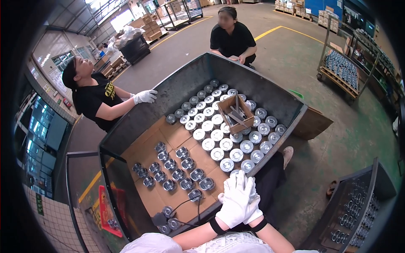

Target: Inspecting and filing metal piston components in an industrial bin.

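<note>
Both my hands wear white gloves and rest together at the near edge of a dark metal bin (143, 137). My left hand (234, 202) lies over my right hand (254, 207), its fingers stretched forward and close together. The left covers most of the right's fingers; anything beneath them is hidden. Just beyond my fingertips, shiny metal pistons (226, 164) stand in rows across the bin's right half. More pistons (187, 183) sit spaced apart on the brown cardboard (147, 196) lining at left. Among the rows, a wooden box (228, 113) holds flat metal pieces.
A black cable (185, 203) crosses the bin's near left corner. At left, a co-worker's gloved hand (145, 96) touches the bin wall; another person (233, 38) crouches beyond. A rack of metal parts (358, 211) stands at right, a red crate (110, 211) at lower left.
</note>
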### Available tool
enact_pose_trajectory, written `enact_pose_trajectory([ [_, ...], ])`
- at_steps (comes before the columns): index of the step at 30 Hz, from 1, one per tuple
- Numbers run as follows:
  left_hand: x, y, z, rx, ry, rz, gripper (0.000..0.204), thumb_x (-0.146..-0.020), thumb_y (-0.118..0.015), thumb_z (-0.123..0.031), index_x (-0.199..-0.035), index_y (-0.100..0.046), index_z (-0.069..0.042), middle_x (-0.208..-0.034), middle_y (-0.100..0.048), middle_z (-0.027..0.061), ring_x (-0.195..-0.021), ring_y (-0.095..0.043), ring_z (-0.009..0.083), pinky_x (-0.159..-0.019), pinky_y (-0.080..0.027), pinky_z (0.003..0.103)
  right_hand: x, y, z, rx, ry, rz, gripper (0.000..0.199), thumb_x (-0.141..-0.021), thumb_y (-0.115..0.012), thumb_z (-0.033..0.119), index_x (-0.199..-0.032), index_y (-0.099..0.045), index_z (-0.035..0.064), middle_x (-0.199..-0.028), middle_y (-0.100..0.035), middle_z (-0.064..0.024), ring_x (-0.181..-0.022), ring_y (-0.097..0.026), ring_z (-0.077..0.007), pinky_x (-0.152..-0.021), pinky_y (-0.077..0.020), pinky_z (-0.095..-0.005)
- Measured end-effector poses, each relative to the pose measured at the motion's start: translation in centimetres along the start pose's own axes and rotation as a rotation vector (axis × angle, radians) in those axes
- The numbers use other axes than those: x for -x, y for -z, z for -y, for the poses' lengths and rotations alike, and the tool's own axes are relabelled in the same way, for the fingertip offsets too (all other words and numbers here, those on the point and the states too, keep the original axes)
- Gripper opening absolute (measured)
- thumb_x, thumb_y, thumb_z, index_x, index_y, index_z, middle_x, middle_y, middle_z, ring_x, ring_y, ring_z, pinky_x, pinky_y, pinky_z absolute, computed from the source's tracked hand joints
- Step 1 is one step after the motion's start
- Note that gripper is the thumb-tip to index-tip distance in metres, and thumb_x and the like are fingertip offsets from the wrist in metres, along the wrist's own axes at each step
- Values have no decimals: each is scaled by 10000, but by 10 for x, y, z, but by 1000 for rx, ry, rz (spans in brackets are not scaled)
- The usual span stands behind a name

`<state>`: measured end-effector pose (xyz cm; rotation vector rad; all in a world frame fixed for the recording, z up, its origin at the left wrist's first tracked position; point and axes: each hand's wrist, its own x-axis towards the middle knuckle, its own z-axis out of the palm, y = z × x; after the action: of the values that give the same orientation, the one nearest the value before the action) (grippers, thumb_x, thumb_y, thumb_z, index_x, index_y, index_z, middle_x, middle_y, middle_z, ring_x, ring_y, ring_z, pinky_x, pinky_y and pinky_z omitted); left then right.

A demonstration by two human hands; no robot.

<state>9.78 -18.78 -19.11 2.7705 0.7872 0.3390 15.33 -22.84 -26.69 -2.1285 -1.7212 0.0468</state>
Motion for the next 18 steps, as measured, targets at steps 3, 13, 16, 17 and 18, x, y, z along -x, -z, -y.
enact_pose_trajectory([
  [3, 1, -7, -7, -24, 4, -234, 550, -724, -689, -101, -1264, -610, -32, -1486, -473, 269, -1288, -477, 497, -1057, -420, 539, 0, 0, 1, 68, -19, 19, 607, -980, -474, 560, -1457, -470, 184, -1565, -393, -131, -1473, -290, -364, -1109, -269, -652],
  [13, -3, 11, -22, 42, 48, -217, 581, -716, -704, -139, -1282, -616, -42, -1472, -471, 278, -1286, -462, 509, -1053, -416, 567, 1, -4, -2, -140, -41, 12, 632, -989, -446, 548, -1506, -425, 186, -1622, -321, -149, -1507, -238, -383, -1134, -225, -668],
  [16, 1, 2, -3, 31, 42, -103, 653, -764, -701, -271, -1362, -559, -52, -1503, -429, 289, -1337, -408, 507, -1077, -358, 593, 1, -4, -2, -82, -22, 32, 643, -984, -451, 555, -1514, -421, 192, -1627, -316, -146, -1518, -222, -379, -1140, -216, -668],
  [17, 3, -3, 4, 22, 32, 14, 738, -810, -696, -400, -1437, -503, -61, -1533, -388, 301, -1385, -356, 505, -1098, -301, 619, 1, -5, -2, -53, -11, 31, 649, -981, -454, 563, -1514, -423, 195, -1626, -318, -143, -1522, -216, -376, -1143, -212, -668],
  [18, 3, -5, 5, 22, 31, 14, 738, -810, -696, -400, -1437, -503, -61, -1533, -388, 301, -1385, -356, 505, -1098, -301, 619, 1, -5, -2, -53, -12, 30, 649, -981, -454, 563, -1514, -423, 195, -1626, -318, -143, -1522, -216, -376, -1143, -212, -668],
])
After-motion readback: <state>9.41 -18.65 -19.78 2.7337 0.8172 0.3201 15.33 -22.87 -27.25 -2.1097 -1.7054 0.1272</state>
